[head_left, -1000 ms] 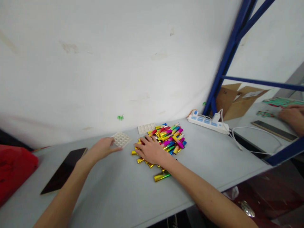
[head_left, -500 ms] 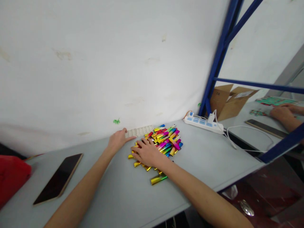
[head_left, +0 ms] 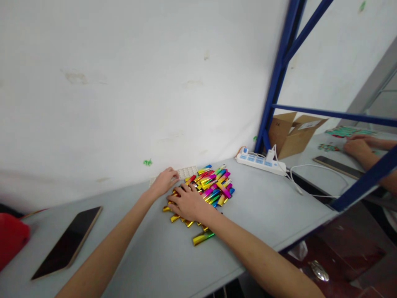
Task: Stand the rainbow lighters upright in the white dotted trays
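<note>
A heap of shiny gold and rainbow-coloured tubes lies on the grey table near the wall. My right hand rests palm down on the heap's near left side, fingers spread. My left hand lies just behind it, fingers bent over the left end of a white dimpled tray at the foot of the wall. One gold-green tube lies apart, nearer the table's front edge.
A dark phone lies on the table at left, beside a red bag. A white power strip with cables sits at right by a blue rack post. Beyond it stand a cardboard box and another person's hand.
My left hand carried the small white tray from the left to the wall beside the other tray and now rests there. My right hand stayed on the heap. The camera shifted right.
</note>
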The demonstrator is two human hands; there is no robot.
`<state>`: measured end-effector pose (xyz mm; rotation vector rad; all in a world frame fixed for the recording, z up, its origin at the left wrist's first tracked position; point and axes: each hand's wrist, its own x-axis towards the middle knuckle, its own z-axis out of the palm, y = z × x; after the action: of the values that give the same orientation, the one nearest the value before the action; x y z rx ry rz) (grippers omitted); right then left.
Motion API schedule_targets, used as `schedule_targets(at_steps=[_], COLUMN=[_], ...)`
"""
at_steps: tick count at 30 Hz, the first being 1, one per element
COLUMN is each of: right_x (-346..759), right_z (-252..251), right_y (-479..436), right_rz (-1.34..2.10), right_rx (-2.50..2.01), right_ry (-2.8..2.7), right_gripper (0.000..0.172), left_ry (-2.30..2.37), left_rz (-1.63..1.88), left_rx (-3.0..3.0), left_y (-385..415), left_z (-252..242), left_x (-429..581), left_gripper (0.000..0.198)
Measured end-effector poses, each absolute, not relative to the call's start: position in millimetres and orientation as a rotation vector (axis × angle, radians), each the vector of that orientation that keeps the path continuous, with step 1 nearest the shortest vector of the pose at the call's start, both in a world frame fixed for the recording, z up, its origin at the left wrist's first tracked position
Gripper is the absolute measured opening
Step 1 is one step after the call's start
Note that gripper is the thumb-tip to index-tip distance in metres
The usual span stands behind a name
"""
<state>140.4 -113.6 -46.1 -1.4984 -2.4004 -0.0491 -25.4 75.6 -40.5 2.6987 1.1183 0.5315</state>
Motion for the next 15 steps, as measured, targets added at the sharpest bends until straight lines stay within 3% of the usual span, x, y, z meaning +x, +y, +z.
schedule_targets(at_steps=[4, 12, 15], right_x=[140.7, 143.9, 146.6], right_z=[-46.8, -42.9, -35.7], right_y=[-114.1, -116.4, -115.8], right_rz=[-0.074, -0.077, -0.053], right_rx=[-1.491, -1.479, -1.464], right_ry=[-2.400, -2.410, -2.411], right_gripper=[0.046, 0.041, 0.040], left_ry=[1.090, 1.137, 1.265], left_rz=[0.605, 0.906, 0.937], left_rx=[2.678, 2.447, 2.388], left_y=[66.2, -2.1, -39.4], left_z=[-25.4, -7.2, -17.6], left_x=[-39.0, -142.3, -197.6], left_gripper=[0.020, 0.071, 0.080])
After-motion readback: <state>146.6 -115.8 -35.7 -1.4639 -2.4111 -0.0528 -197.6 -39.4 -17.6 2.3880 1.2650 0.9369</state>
